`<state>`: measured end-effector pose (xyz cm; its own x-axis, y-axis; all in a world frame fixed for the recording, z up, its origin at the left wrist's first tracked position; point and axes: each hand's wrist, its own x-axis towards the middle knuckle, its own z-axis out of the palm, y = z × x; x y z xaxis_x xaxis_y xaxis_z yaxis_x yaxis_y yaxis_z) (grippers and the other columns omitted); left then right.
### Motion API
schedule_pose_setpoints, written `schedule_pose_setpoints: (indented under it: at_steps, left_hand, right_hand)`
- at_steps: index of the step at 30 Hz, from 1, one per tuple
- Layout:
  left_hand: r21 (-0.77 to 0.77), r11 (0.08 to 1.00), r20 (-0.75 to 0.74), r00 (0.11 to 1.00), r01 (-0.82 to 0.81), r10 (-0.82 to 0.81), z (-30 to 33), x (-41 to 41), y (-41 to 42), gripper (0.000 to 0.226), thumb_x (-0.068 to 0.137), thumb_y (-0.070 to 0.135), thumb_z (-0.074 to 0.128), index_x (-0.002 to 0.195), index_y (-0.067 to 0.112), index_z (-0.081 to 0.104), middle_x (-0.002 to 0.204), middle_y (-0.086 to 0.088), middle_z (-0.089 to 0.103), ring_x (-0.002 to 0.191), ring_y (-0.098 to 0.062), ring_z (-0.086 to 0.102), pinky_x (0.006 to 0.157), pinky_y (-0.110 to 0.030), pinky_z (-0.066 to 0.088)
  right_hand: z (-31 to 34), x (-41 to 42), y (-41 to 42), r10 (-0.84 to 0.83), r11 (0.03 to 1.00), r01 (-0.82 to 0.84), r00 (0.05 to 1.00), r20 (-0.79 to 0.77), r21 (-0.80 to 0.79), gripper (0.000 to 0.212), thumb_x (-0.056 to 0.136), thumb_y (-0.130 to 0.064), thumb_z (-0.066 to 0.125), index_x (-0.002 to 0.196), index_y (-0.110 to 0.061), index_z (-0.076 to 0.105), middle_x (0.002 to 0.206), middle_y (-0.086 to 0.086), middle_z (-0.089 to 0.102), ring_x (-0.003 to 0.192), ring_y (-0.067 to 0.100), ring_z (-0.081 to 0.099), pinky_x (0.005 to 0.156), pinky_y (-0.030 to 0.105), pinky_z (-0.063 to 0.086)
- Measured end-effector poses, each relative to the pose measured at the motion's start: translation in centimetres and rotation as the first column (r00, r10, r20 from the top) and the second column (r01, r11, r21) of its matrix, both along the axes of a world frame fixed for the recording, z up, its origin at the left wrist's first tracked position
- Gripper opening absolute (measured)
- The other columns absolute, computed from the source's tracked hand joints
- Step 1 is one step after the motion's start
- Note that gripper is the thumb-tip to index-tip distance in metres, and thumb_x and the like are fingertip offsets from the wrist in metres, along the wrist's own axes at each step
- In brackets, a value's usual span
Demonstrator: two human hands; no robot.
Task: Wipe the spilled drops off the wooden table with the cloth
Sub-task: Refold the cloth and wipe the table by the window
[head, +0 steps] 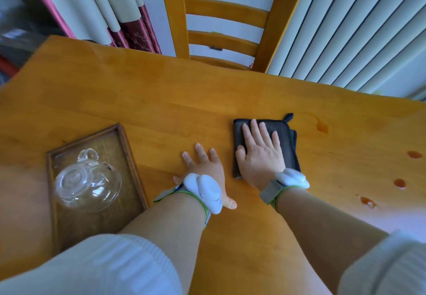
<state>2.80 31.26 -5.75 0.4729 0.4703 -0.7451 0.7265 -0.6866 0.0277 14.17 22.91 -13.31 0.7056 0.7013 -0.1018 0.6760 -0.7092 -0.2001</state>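
The right hand (260, 156) presses flat, fingers straight, on the dark cloth (289, 138) near the table's (138, 101) far edge. The left hand (205, 168) rests flat, holding nothing. Brown drops (400, 183) lie toward the right edge. No writing is readable.

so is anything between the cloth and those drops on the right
Nothing visible. The dark cloth lies flat under the right hand, and only bare wooden table separates it from the amber drops to its right.
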Motion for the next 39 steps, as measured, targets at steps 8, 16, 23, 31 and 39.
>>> schedule_pose_setpoints:
  at_steps: [8, 16, 23, 31, 39]
  left_hand:
    - [0.252, 0.954, 0.086, 0.978, 0.164, -0.191, 1.8, -2.7, 8.2, 0.122, 0.065, 0.074, 0.072, 0.155, 0.019, 0.011, 0.157, -0.007, 0.019, 0.141, -0.031, 0.028, 0.105, -0.051, 0.039]
    - [0.183, 0.957, -0.139, 0.969, 0.226, -0.203, 0.0, -2.5, 15.1, 0.143, 0.064, 0.063, 0.082, 0.155, 0.012, -0.015, 0.162, -0.016, -0.019, 0.149, -0.043, 0.000, 0.115, -0.058, 0.022]
    - [0.157, 0.957, -0.136, 0.965, 0.246, -0.226, -0.1, -1.9, 15.4, 0.141, 0.068, 0.057, 0.083, 0.154, 0.007, -0.017, 0.161, -0.021, -0.019, 0.147, -0.048, 0.001, 0.117, -0.052, 0.025]
    - [0.174, 0.955, -0.151, 0.965, 0.239, -0.214, 0.1, -1.9, 15.1, 0.143, 0.067, 0.057, 0.084, 0.154, 0.007, -0.018, 0.161, -0.020, -0.018, 0.148, -0.046, 0.001, 0.117, -0.052, 0.026]
    - [0.147, 0.962, -0.106, 0.970, 0.231, -0.217, -0.4, -2.2, 15.9, 0.143, 0.066, 0.059, 0.083, 0.155, 0.010, -0.017, 0.161, -0.018, -0.020, 0.148, -0.047, 0.000, 0.115, -0.054, 0.029]
  right_hand:
    - [0.1, -1.6, -0.9, 0.046, 0.998, -0.047, 0.999, -0.015, -0.035, 0.069, 0.093, -0.051, 0.007, 0.158, -0.030, 0.000, 0.163, -0.010, -0.013, 0.149, 0.008, -0.017, 0.120, 0.038, -0.018]
    - [-0.1, -0.5, 2.7, 0.020, 1.000, -0.019, 1.000, 0.021, -0.020, 0.068, 0.094, -0.050, 0.012, 0.158, -0.029, 0.005, 0.166, -0.008, -0.005, 0.151, 0.011, -0.012, 0.121, 0.039, -0.014]
    - [0.0, -1.6, 9.0, 0.040, 0.999, -0.040, 0.999, 0.020, -0.016, 0.064, 0.098, -0.046, 0.017, 0.158, -0.027, 0.005, 0.166, -0.005, -0.004, 0.152, 0.014, -0.009, 0.122, 0.043, -0.009]
    - [0.4, -5.2, 7.0, 0.270, 0.961, -0.271, 0.963, -0.020, -0.050, 0.067, 0.095, -0.050, 0.006, 0.158, -0.030, -0.001, 0.165, -0.008, -0.011, 0.150, 0.010, -0.017, 0.122, 0.041, -0.012]
    - [0.4, 0.1, 6.7, 0.021, 0.997, -0.019, 1.000, 0.024, -0.077, 0.065, 0.098, -0.049, 0.016, 0.159, -0.030, 0.004, 0.166, -0.008, -0.006, 0.151, 0.010, -0.013, 0.122, 0.039, -0.011]
